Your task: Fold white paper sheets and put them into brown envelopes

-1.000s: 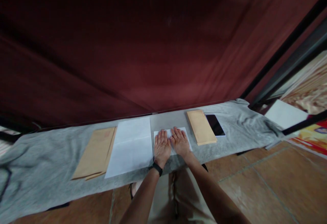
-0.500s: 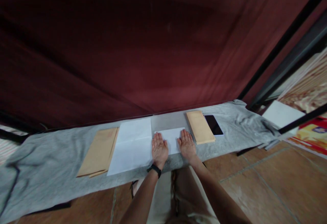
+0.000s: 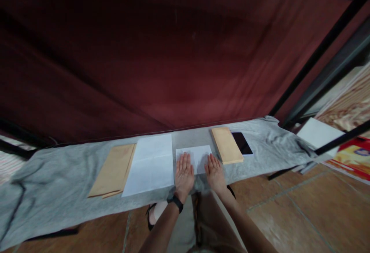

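Grey-draped table (image 3: 63,187); left end runs out of frame. Red-and-yellow printed item (image 3: 356,160), far right, is cropped, lettering unreadable. Small white paper (image 3: 199,158) lies flat mid-table, looks plain; its sides are partly hidden under left hand (image 3: 184,173) and right hand (image 3: 215,173), palms down, apart.

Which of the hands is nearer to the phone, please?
The right hand, at the right edge of the smaller white sheet, across the brown stack from the phone; the left hand is farther, at the sheet's left.
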Tool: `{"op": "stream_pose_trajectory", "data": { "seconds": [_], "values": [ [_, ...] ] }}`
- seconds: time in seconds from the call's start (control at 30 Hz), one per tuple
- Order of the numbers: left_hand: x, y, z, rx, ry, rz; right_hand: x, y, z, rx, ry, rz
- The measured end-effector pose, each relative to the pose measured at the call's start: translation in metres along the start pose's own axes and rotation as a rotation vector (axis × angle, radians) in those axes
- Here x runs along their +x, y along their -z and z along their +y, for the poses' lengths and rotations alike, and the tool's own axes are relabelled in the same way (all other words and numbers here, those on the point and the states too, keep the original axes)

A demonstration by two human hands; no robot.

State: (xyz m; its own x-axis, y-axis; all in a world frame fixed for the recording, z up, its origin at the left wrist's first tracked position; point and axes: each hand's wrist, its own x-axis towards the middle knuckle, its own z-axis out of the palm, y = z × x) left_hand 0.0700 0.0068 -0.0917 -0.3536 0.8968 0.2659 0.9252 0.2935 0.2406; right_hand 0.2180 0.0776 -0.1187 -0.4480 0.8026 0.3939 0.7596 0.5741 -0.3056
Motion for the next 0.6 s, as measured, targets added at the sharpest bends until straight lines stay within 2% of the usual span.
{"op": "stream_pose_trajectory", "data": {
  "seconds": [0.13,0.27,0.47,0.6],
  "values": [
    [-0.003,-0.002,0.008,0.014,-0.055,-0.11,0.027,-0.006,-0.028,0.13,0.139,-0.098],
    [-0.002,-0.002,0.007,0.048,-0.082,-0.152,0.047,-0.016,-0.042,0.111,0.206,-0.153],
    [-0.003,-0.004,0.007,0.044,-0.06,-0.106,0.06,-0.016,-0.025,0.001,0.227,-0.166],
    [0.002,-0.01,0.007,0.03,-0.025,-0.079,0.062,-0.015,-0.017,-0.05,0.187,-0.157]
  ]
}}
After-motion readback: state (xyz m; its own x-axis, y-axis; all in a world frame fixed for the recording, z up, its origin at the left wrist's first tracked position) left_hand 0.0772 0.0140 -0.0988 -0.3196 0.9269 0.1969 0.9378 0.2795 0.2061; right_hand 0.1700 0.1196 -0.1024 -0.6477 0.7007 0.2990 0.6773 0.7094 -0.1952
